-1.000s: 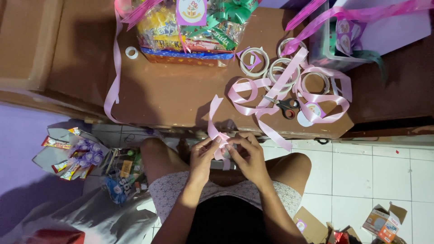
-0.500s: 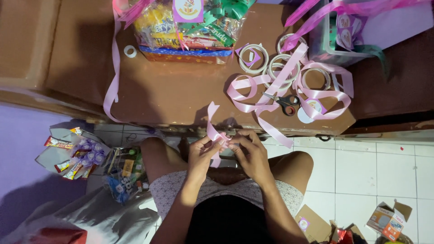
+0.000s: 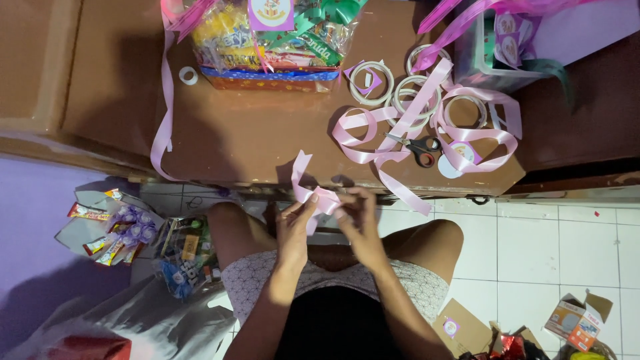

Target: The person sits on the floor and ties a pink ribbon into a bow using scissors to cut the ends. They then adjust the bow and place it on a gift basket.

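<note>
ribbon first: a short pink ribbon piece (image 3: 319, 197), pale and satiny, folded over on itself into a loop, with one tail sticking up and curling toward the table edge (image 3: 267, 183). i've got it pinched from both sides just in front of that edge, over my knees. my left hand (image 3: 295, 230) has thumb and fingers closed on the left end of the fold; my right hand (image 3: 360, 223) is clamped on the right end, fingers curled in tight. the two hands sit close together, almost touching, with the ribbon bridging them.

up on the table beyond the edge, more pink ribbon (image 3: 407, 130) lies in loose, looping coils. scissors (image 3: 417, 147) rest in the middle of those coils, blades pointing left. tape rolls (image 3: 413, 93) sit just behind them. farther left of the coils stands a wrapped snack hamper (image 3: 273, 47), and a long pink strip (image 3: 162, 113) hangs off the table's left side.
</note>
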